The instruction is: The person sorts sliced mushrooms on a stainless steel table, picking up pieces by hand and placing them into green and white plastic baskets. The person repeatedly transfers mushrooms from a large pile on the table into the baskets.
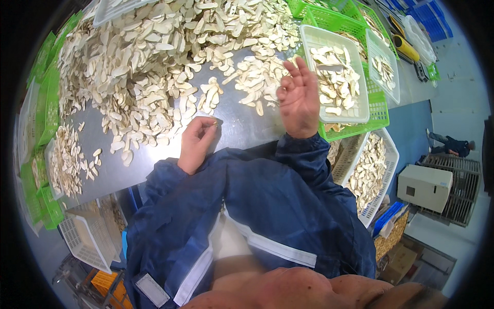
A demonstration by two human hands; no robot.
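My left hand rests at the near edge of the metal table, thumb and forefinger brought together. A tiny pale speck shows at those fingertips, too small to tell whether it is a held piece. Just beyond lies a small cluster of pale mushroom slices. My right hand is raised with its palm up, some fingers extended and others curled, nothing in it. It is beside a white plastic tray of mushroom slices. Between the hands, farther back, a loose heap of slices spreads out.
A large mound of mushroom slices covers the table's back and left. Green baskets stand under and behind the tray; another white tray is farther right. White crates flank me. A person is in the background, right.
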